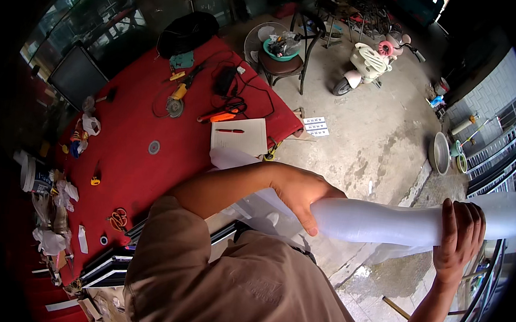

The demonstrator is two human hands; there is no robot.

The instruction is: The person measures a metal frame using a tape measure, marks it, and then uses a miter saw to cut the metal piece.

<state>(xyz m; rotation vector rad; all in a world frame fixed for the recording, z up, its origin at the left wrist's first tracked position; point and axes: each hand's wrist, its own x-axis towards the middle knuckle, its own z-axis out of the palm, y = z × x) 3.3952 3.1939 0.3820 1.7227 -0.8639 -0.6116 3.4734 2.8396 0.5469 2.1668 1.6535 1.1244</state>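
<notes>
A long roll of white, half-clear wrapping film (378, 223) lies crosswise in front of my body, over the floor to the right of the table. My left hand (303, 193) is closed on its left end, thumb toward me and fingers hidden behind. Farther along the roll, my right hand (463, 232) wraps over it from the near side, with the fingers on top. A loose sheet of the film (261, 211) hangs under my left forearm and reaches the table's edge.
The red-covered table (130, 123) bears an angle grinder (176, 103), a notebook (253, 138) with a red pen, orange-handled tools and scissors. Beyond stand a chair (281, 65) with a green basin, a fan and a scooter (367, 64). Metal frames (497, 169) lean at the right.
</notes>
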